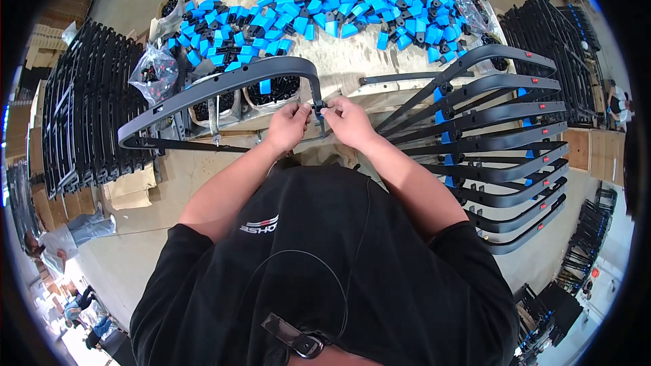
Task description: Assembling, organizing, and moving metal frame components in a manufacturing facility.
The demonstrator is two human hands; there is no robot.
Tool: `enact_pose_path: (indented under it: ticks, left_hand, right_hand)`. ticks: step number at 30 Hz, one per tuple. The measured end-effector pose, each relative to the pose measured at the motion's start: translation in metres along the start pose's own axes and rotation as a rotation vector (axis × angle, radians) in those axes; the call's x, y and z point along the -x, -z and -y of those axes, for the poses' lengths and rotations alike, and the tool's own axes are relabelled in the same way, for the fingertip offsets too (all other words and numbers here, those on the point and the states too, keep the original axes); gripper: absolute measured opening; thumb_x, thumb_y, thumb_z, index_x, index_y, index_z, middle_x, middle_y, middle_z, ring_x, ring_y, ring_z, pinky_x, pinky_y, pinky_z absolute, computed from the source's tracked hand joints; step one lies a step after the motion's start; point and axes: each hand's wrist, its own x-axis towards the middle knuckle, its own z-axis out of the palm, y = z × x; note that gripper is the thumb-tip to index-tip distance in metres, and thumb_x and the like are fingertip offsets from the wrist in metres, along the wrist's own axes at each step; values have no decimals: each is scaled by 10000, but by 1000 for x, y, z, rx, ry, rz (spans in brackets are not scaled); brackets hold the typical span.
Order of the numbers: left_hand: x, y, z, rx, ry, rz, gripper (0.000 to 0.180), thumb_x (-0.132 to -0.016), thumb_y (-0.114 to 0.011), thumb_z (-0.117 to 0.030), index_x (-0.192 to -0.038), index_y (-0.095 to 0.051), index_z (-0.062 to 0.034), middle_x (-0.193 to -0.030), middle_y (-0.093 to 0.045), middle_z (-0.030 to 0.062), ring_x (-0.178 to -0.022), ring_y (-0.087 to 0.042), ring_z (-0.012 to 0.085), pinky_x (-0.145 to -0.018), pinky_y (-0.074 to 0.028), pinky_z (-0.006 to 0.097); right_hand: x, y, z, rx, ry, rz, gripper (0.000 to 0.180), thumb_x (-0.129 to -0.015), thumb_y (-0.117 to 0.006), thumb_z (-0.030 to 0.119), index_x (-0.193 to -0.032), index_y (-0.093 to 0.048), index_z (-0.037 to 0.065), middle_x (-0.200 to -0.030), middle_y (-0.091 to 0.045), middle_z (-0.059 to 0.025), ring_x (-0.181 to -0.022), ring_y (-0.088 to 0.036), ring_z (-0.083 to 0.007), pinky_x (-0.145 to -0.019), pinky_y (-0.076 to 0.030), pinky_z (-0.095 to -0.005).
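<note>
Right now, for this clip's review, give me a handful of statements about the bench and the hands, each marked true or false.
1. Both hands meet at one end of the curved dark frame. True: the left hand and the right hand pinch the same spot on it.
2. The pile of blue and black clips lies on the far side of the workbench. True.
3. The stack of finished frames sits to the person's left. False: it fans out on the right; upright racks of dark frames stand on the left.
4. The right hand holds a screwdriver. False: no tool shows in either hand.
5. The clips are red. False: they are blue and black.
</note>
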Motion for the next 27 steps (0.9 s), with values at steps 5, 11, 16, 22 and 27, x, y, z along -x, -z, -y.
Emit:
enact_pose_path:
  ticks: [5,11,16,22,27]
  left_hand:
    - [-16,-5,-3,195,127,61,293,-1071,-523,-337,-936,-557,-80,-724,-480,-27,-576,-416,74,-472,-347,247]
    - [-19,-5,-6,382,323,173,380,-1095,-423,-392,-826,-470,-128,-645,-369,-49,-502,-309,77,-437,-248,260]
    - [-24,0,0,489,359,263,384,-1082,-443,-430,-861,-525,-127,-665,-417,-31,-521,-364,100,-448,-281,282]
    - [-19,-5,-8,350,256,135,333,-1072,-504,-381,-889,-537,-104,-681,-441,-27,-543,-375,92,-464,-304,281]
    - [-18,-4,2,461,199,144,282,-1063,-549,-311,-907,-549,-76,-699,-477,-16,-559,-414,104,-503,-380,274]
  right_hand:
    - [-6,0,9,218,152,-37,234,-916,-656,231,-961,-626,3,-879,-668,-255,-849,-660,-430,-744,-511,-493]
    - [-12,3,21,397,155,23,219,-905,-606,196,-939,-577,-19,-901,-667,-266,-894,-649,-458,-784,-505,-541]
    - [-13,2,18,361,174,15,225,-902,-608,207,-938,-581,-14,-903,-665,-256,-893,-648,-455,-783,-509,-539]
    - [-14,4,17,376,164,32,230,-899,-620,215,-947,-585,-7,-926,-669,-246,-899,-651,-449,-781,-512,-534]
    - [-13,5,19,366,132,49,232,-897,-623,218,-952,-588,-5,-929,-670,-247,-906,-652,-448,-781,-512,-534]
